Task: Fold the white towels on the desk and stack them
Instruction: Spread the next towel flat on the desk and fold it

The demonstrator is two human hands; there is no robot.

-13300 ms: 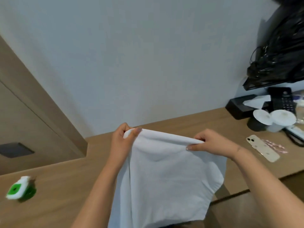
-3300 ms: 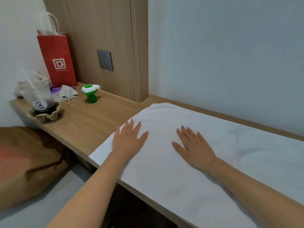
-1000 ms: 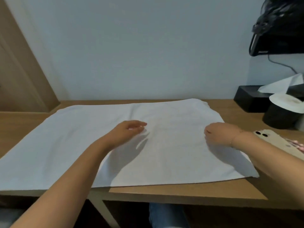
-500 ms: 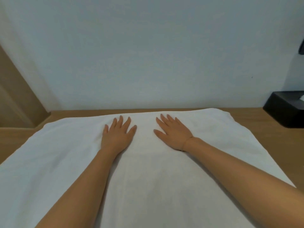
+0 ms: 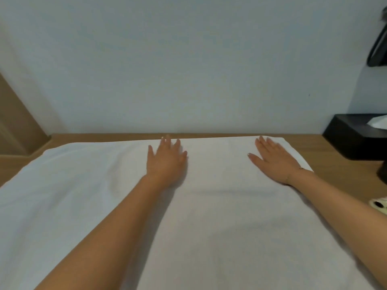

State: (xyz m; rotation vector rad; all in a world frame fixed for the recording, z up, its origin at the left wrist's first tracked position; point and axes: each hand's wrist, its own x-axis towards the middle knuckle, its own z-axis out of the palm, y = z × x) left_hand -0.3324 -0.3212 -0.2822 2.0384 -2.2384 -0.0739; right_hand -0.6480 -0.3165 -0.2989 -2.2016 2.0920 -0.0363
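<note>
Your left hand [image 5: 166, 162] lies flat with fingers spread on the white towel [image 5: 209, 227], near the middle of its far edge, while your right hand [image 5: 274, 162] presses flat, fingers straight, near the towel's far right corner. The towel lies spread across the wooden desk [image 5: 343, 170] below a pale wall [image 5: 188, 70], with a black tissue box [image 5: 356, 137] right of the towel.

Bedroom-like: wooden desk [image 5: 343, 164], tissue box [image 5: 356, 137].
</note>
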